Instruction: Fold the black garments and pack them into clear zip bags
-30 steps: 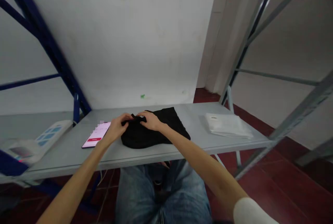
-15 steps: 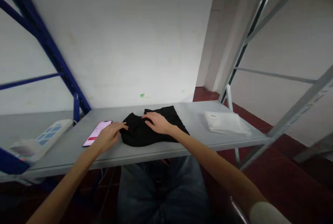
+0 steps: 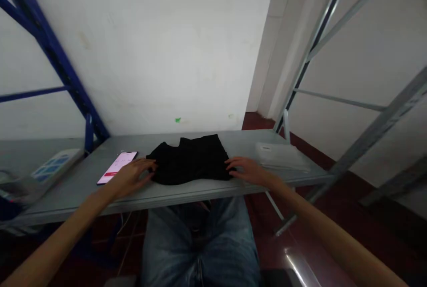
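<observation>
A black cloth garment (image 3: 190, 160) lies spread fairly flat across the grey table in front of me, with a notch in its far edge. Its exact kind is unclear. My left hand (image 3: 133, 176) rests at the garment's left end, fingers bent and apart, with the fingertips touching the cloth. At the right end, my right hand (image 3: 245, 169) touches the edge with fingers extended and the thumb apart from them. Neither hand visibly grips a fold. Beside my left hand lies a phone (image 3: 116, 166) with its screen lit.
To the right on the grey table (image 3: 200, 188) lies a stack of clear-white plastic packaging (image 3: 282, 156). A white power strip (image 3: 55, 169) is at the far left. Blue rack posts (image 3: 63, 69) and grey rack posts (image 3: 302, 73) flank the table, with a white wall behind.
My right hand has slid from the middle of the garment to its right edge. My left hand stays by the left end. The garment now lies more fully spread, and the view has shifted slightly.
</observation>
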Available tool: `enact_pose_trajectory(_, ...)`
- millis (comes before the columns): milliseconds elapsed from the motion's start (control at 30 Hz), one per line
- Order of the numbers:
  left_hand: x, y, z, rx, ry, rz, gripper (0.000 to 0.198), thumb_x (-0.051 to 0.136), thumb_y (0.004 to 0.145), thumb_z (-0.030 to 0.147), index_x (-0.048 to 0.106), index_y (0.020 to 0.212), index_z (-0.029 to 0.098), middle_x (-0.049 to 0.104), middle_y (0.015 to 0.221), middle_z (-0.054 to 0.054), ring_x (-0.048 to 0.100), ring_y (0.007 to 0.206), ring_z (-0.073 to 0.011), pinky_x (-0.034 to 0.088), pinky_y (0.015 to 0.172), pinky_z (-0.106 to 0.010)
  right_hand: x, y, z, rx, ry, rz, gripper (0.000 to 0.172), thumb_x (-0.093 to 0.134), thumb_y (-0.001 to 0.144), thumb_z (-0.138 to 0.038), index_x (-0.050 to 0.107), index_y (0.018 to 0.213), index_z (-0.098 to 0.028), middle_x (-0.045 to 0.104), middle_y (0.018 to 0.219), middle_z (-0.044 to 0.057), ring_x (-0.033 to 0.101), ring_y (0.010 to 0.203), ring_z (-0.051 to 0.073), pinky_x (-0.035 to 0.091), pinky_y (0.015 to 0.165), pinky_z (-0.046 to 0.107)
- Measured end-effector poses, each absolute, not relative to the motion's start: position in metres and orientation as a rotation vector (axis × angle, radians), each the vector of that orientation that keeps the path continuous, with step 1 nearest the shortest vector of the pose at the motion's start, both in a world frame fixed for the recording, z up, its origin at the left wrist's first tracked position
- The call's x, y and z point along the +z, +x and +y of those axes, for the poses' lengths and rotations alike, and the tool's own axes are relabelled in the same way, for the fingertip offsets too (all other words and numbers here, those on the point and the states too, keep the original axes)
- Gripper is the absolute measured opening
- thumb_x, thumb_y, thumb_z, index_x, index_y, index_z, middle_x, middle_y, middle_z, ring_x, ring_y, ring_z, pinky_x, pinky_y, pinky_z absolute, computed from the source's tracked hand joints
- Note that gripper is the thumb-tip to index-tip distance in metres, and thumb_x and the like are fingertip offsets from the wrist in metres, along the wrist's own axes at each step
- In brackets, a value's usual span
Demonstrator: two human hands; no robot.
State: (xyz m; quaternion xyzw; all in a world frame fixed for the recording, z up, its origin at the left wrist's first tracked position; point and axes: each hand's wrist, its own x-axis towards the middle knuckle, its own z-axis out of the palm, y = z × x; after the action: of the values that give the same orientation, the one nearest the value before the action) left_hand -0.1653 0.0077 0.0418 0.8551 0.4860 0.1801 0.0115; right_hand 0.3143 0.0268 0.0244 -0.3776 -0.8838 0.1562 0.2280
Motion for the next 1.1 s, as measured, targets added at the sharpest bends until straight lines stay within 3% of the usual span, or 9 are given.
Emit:
enact_pose_trajectory(100, 0.044, -0.166, 0.012, 0.578, 2.606, 1.553, 0.034, 0.052, 0.092, 0.05, 0.07, 0.108, 0.026, 0.077, 0.118, -0.008, 0.071, 0.11, -0.0296, 0.053, 0.1, -0.041, 0.026, 0.311, 0.035, 0.378, -0.964, -2.39, 0.013, 0.067, 0.096, -0.024, 0.079, 0.1, -0.026, 0.069, 0.139, 0.006, 0.065, 0.126, 0.023, 0.048, 0.111, 0.042)
enact_pose_trajectory(233, 0.053, -0.16, 0.017, 0.631, 2.523, 1.561, 0.032, 0.046, 0.094, 0.051, 0.065, 0.097, 0.026, 0.076, 0.1, -0.005, 0.071, 0.091, -0.0243, 0.054, 0.086, -0.034, 0.028, 0.305, 0.047, 0.284, -0.921, -2.355, 0.014, 0.062, 0.096, -0.021, 0.076, 0.095, -0.025, 0.071, 0.134, 0.007, 0.06, 0.129, 0.023, 0.046, 0.113, 0.045)
enact_pose_trajectory(333, 0.062, -0.154, 0.021, 0.701, 2.422, 1.644, 0.034, 0.044, 0.093, 0.054, 0.062, 0.097, 0.026, 0.075, 0.091, -0.002, 0.068, 0.077, -0.0214, 0.052, 0.073, -0.031, 0.026, 0.298, 0.058, 0.259, -0.994, -2.292, 0.022, 0.054, 0.101, -0.023, 0.074, 0.108, -0.025, 0.072, 0.132, 0.007, 0.061, 0.128, 0.023, 0.046, 0.111, 0.043)
enact_pose_trajectory(400, 0.066, -0.153, 0.026, 0.697, 2.352, 1.689, 0.036, 0.043, 0.094, 0.057, 0.06, 0.101, 0.026, 0.074, 0.083, 0.0, 0.065, 0.07, -0.0205, 0.05, 0.068, -0.03, 0.022, 0.293, 0.068, 0.263, -1.132, -2.226, 0.027, 0.047, 0.105, -0.027, 0.071, 0.116, -0.024, 0.075, 0.118, 0.007, 0.069, 0.111, 0.022, 0.051, 0.1, 0.038)
enact_pose_trajectory(467, 0.065, -0.154, 0.036, 0.707, 2.301, 1.693, 0.04, 0.043, 0.093, 0.06, 0.059, 0.104, 0.025, 0.072, 0.077, 0.001, 0.064, 0.066, -0.0207, 0.049, 0.068, -0.031, 0.017, 0.287, 0.08, 0.258, -1.297, -2.144, 0.029, 0.042, 0.107, -0.03, 0.068, 0.118, -0.023, 0.076, 0.098, 0.004, 0.071, 0.087, 0.021, 0.053, 0.085, 0.032)
enact_pose_trajectory(533, 0.062, -0.158, 0.049, 0.74, 2.251, 1.657, 0.045, 0.044, 0.092, 0.064, 0.058, 0.106, 0.024, 0.074, 0.079, -0.001, 0.067, 0.071, -0.0218, 0.051, 0.07, -0.032, 0.012, 0.281, 0.091, 0.23, -1.408, -2.078, 0.027, 0.043, 0.107, -0.03, 0.068, 0.115, -0.022, 0.076, 0.091, 0.003, 0.07, 0.078, 0.02, 0.051, 0.078, 0.029)
enact_pose_trajectory(767, 0.06, -0.158, 0.07, 0.719, 2.174, 1.647, 0.055, 0.05, 0.085, 0.073, 0.067, 0.101, 0.023, 0.078, 0.091, -0.006, 0.071, 0.083, -0.0257, 0.053, 0.075, -0.034, 0.0, 0.264, 0.104, 0.105, -1.492, -2.033, 0.019, 0.054, 0.103, -0.024, 0.07, 0.113, -0.022, 0.076, 0.112, 0.007, 0.071, 0.1, 0.02, 0.049, 0.088, 0.028)
enact_pose_trajectory(933, 0.062, -0.153, 0.065, 0.602, 2.308, 1.693, 0.05, 0.055, 0.082, 0.073, 0.067, 0.073, 0.026, 0.072, 0.074, -0.002, 0.067, 0.074, -0.0236, 0.048, 0.069, -0.031, 0.0, 0.257, 0.104, 0.083, -1.632, -1.927, 0.014, 0.061, 0.1, -0.027, 0.068, 0.111, -0.022, 0.075, 0.111, 0.008, 0.07, 0.099, 0.022, 0.05, 0.086, 0.03)
enact_pose_trajectory(1100, 0.047, -0.164, 0.068, 0.576, 2.348, 1.81, 0.048, 0.057, 0.078, 0.073, 0.061, 0.071, 0.025, 0.067, 0.072, -0.004, 0.064, 0.07, -0.0241, 0.047, 0.068, -0.034, 0.002, 0.256, 0.097, 0.094, -1.776, -1.828, 0.02, 0.065, 0.101, -0.035, 0.063, 0.113, -0.02, 0.072, 0.11, 0.009, 0.07, 0.096, 0.024, 0.048, 0.08, 0.03)
